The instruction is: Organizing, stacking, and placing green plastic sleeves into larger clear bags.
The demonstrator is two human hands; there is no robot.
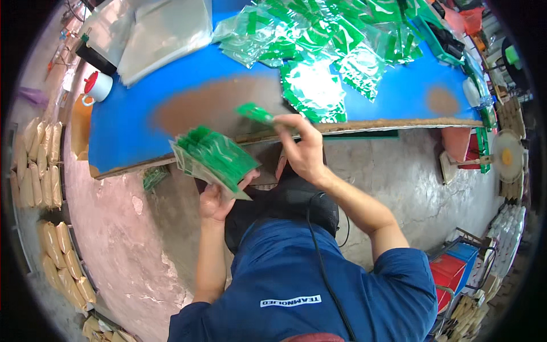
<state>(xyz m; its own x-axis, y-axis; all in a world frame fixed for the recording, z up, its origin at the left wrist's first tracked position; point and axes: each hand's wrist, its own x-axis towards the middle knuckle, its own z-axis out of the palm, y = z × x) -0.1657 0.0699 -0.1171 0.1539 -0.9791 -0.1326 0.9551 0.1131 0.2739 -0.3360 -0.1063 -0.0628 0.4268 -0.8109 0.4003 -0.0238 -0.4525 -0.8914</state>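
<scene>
My left hand (215,203) is closed round the lower edge of a thick stack of green and clear plastic bags (215,158), tilted in front of the table's near edge. To the right, my right hand (305,149) pinches a small green plastic piece (254,112) over the table edge. That piece is smeared by motion, so its exact kind does not show. A heap of shiny green and clear plastic bags (342,34) lies spread across the far part of the blue table (122,137). The nearest bag (313,91) reflects bright light close to the edge.
Large clear plastic sheets (165,40) lie at the back left. A white mug (99,86) with a red top stands beside them. At the back right is a green tray (436,40) with dark items. Brown packets (43,162) are stacked at far left; a fan (506,157) stands right.
</scene>
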